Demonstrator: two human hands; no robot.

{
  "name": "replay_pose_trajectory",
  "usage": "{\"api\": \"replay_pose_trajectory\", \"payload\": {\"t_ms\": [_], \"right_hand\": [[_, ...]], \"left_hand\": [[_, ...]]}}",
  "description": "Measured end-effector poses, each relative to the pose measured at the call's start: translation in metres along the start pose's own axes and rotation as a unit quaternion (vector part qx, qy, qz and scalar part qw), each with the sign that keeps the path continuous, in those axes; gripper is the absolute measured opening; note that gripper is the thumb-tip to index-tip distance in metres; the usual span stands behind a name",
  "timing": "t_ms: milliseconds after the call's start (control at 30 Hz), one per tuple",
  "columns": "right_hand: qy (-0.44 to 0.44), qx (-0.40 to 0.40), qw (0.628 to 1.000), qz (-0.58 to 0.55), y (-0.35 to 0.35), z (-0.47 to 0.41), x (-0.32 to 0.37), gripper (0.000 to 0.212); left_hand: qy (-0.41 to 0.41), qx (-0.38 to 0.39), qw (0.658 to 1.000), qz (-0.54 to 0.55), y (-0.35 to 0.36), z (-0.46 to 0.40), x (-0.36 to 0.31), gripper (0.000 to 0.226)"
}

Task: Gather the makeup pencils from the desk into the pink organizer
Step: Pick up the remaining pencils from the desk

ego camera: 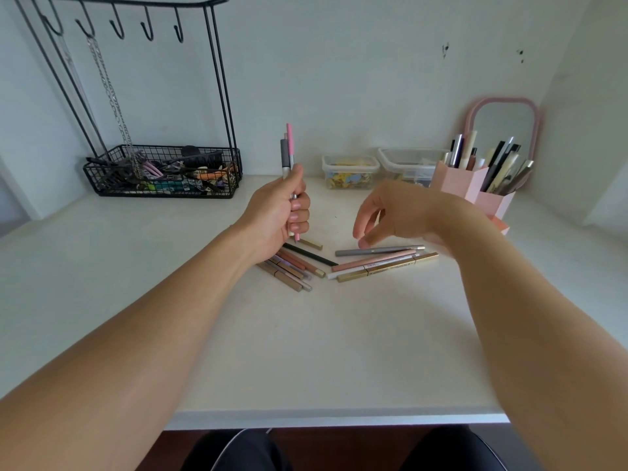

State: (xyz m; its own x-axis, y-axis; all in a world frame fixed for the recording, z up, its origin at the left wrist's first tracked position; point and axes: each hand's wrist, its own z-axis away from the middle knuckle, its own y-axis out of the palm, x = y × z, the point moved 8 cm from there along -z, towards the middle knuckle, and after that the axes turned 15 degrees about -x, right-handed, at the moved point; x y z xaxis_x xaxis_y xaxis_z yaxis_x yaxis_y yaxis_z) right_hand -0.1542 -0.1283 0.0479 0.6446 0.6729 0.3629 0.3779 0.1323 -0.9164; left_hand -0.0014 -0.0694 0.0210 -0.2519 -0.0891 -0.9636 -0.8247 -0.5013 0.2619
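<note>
Collecting is under way: a few slim pencils [288, 154] are gripped upright in the left hand [278, 212]. The right hand [384, 212] hovers loosely open above the grey pencil [379, 250], which likely needs pinching next. More smooth, thin sticks [295, 266] lie beneath the left hand. The organizer [462, 180], hexagonal pink cups, stands beyond the right hand.

Pink, grey, gold, brown and black makeup pencils [380, 261] lie on a white tabletop [306, 351], near a pale pink organizer [472, 185], a pink-framed mirror [503, 127] and a black wire basket [163, 175].
</note>
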Motion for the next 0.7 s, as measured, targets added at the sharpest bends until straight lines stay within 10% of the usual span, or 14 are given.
{"api": "replay_pose_trajectory", "payload": {"t_ms": [267, 433, 700], "right_hand": [[-0.022, 0.028, 0.998, 0.042, 0.014, -0.002, 0.005, 0.009], [-0.002, -0.098, 0.992, -0.078, -0.014, -0.011, 0.003, 0.005], [0.053, -0.171, 0.808, -0.561, -0.017, -0.018, 0.018, 0.007]], "left_hand": [[0.001, 0.016, 1.0, 0.0, 0.001, 0.0, 0.002, 0.039], [0.0, 0.021, 1.0, -0.002, 0.005, 0.002, 0.005, 0.036], [-0.006, 0.04, 0.999, -0.026, 0.011, 0.007, 0.007, 0.029]]}}
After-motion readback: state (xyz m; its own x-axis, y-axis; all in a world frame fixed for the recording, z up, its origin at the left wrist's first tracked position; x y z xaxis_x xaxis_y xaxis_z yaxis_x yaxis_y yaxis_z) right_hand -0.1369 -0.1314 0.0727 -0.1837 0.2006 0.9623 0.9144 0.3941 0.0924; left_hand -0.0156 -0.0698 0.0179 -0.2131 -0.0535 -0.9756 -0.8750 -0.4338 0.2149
